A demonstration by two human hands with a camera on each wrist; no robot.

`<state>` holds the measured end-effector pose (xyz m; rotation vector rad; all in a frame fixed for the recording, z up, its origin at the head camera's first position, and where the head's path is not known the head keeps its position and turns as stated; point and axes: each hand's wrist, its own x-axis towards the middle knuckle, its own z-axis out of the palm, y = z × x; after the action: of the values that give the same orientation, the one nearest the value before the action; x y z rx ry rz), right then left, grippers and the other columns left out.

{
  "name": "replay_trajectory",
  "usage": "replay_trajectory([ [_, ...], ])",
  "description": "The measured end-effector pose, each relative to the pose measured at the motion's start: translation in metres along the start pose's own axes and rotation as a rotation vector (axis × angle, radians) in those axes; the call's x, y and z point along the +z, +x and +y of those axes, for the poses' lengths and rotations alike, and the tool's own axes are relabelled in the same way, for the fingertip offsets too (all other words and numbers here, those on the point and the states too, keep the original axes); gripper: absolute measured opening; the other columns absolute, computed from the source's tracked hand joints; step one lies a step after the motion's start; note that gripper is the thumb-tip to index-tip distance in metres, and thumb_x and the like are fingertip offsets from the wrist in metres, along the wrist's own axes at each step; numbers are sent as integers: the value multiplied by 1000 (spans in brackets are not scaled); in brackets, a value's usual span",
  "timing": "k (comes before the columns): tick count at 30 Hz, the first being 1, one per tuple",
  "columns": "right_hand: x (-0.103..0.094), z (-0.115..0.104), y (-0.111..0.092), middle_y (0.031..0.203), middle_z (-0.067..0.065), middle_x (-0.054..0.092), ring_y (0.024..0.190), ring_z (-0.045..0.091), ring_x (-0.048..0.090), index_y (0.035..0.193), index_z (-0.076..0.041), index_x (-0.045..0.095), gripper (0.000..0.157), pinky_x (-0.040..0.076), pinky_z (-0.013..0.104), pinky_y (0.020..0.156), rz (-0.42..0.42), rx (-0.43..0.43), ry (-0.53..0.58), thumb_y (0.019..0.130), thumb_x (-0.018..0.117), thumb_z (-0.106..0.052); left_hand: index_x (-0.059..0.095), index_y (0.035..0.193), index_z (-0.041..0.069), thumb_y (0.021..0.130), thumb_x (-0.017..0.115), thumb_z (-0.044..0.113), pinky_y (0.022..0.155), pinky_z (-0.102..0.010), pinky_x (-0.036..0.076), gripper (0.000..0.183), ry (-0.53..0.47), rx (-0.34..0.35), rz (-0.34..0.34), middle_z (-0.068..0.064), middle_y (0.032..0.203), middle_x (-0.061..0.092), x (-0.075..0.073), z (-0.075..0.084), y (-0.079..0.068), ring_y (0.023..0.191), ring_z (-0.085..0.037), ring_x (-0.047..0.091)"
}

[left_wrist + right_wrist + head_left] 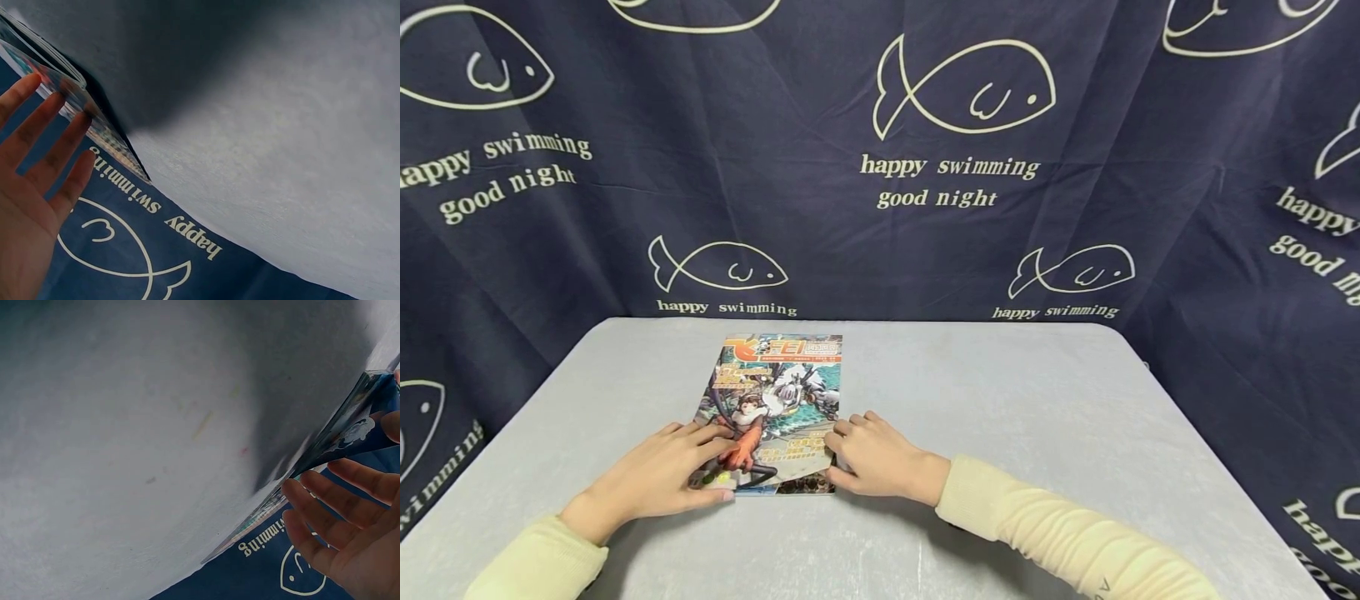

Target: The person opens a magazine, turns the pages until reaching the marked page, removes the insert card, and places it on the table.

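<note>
The left edge of the magazine (797,404) is touched by the left hand (658,471), fingers extended; it is laid face up between both hands (long axis pointed forward), its right edge pinched by the right hand (880,457), toward the near corner.

head view bright and pretty even, soft shadow on the table (1000,400) by the left hand (658,471), small print on the magazine (797,425) kinda mushy, 2 wrist views way dimmer, big blurry-edged shadows
</note>
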<state>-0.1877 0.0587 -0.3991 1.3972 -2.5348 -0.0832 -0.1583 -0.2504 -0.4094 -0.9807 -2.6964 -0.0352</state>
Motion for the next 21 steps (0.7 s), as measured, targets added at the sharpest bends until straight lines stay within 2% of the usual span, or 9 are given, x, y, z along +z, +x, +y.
replay_trajectory([
  [5, 1, 1, 1, 81, -5, 59, 69, 11, 55, 87, -18, 59, 24, 43, 26, 63, 15, 9, 11, 88, 48, -39, 66, 108, 17, 72, 57, 68, 80, -46, 45, 63, 19, 26, 29, -1, 112, 62, 0, 2, 2, 100, -28, 59],
  [10, 0, 1, 2, 82, -5, 60, 70, 11, 55, 88, -18, 59, 23, 43, 27, 65, 20, 24, 26, 89, 47, -38, 66, 108, 18, 74, 59, 64, 80, -44, 45, 58, 22, 18, 26, 0, 111, 62, 1, 1, 2, 99, -25, 59],
  [16, -5, 2, 2, 88, -3, 63, 77, 13, 59, 96, -15, 61, 27, 47, 30, 71, 17, 43, 41, 89, 47, -37, 65, 108, 16, 76, 61, 56, 81, -45, 46, 51, 1, 21, 38, 0, 110, 63, 0, 0, 2, 99, -24, 60],
  [21, -6, 3, 2, 96, 0, 65, 84, 15, 60, 109, -12, 58, 34, 48, 30, 74, 33, 63, 50, 90, 45, -37, 64, 111, 15, 78, 60, 53, 84, -44, 45, 50, 2, 17, 26, -1, 111, 63, -2, -1, 1, 101, -22, 60],
])
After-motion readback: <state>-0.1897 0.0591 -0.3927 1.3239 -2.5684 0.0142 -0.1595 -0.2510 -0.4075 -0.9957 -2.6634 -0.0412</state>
